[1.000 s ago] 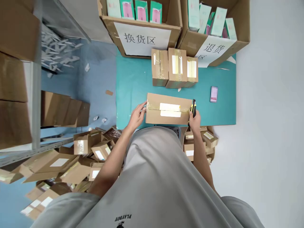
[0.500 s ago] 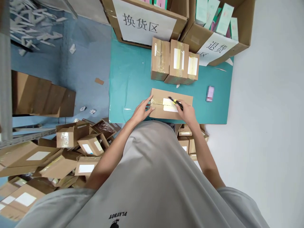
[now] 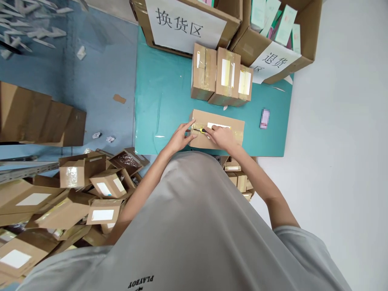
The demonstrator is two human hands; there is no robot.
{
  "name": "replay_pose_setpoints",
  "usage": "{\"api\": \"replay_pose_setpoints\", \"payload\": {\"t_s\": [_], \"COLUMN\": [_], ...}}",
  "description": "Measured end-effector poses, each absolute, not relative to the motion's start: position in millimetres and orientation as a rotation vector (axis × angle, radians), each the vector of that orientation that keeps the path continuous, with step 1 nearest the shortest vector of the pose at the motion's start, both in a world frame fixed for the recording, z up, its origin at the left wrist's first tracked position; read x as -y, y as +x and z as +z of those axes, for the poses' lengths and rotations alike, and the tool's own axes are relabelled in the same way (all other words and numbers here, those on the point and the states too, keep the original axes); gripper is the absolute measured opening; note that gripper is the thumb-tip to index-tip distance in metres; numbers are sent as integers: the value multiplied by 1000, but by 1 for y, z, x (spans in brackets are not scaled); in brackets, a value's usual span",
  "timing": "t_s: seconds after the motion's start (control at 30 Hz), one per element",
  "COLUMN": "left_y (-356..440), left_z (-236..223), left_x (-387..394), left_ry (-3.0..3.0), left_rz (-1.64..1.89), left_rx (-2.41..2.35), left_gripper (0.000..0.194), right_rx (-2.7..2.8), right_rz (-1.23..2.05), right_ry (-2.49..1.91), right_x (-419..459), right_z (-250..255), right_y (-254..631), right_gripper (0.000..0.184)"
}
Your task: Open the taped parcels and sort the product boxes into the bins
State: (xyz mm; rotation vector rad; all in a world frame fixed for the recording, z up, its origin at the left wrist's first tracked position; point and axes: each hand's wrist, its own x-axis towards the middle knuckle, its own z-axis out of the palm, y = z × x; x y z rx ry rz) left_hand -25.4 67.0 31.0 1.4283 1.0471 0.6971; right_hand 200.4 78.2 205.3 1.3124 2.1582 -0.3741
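A taped cardboard box point(image 3: 222, 116) with a white label lies on the teal table point(image 3: 151, 105), close to its front edge. Fingers spread, my left hand point(image 3: 179, 138) rests against the box's left end. My right hand point(image 3: 222, 136) is closed around a black and yellow utility knife point(image 3: 202, 130). The knife's tip points left and meets the tape over the box's middle seam, near the left end. Part of the label is covered by my right hand.
Behind stand several taped boxes point(image 3: 203, 72) and two large open cartons with paper signs point(image 3: 184, 26). A blurred pink item point(image 3: 264, 118) lies at the right. Opened boxes point(image 3: 103, 182) pile up on the floor at left.
My right hand has carried the utility knife leftward along the box, from above the label to the seam near the left end. My left hand stays at the box.
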Motion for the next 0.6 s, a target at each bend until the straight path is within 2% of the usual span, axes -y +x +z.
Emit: {"api": "replay_pose_setpoints", "payload": {"t_s": [0.6], "left_y": [-25], "left_z": [29], "left_x": [-66], "left_ry": [1436], "left_rz": [700], "left_rx": [-1078], "left_gripper": [83], "right_rx": [-2198], "right_rz": [-392], "right_ry": [1259], "right_x": [-87], "right_z": [209], "right_y": [197], "right_gripper": [49]}}
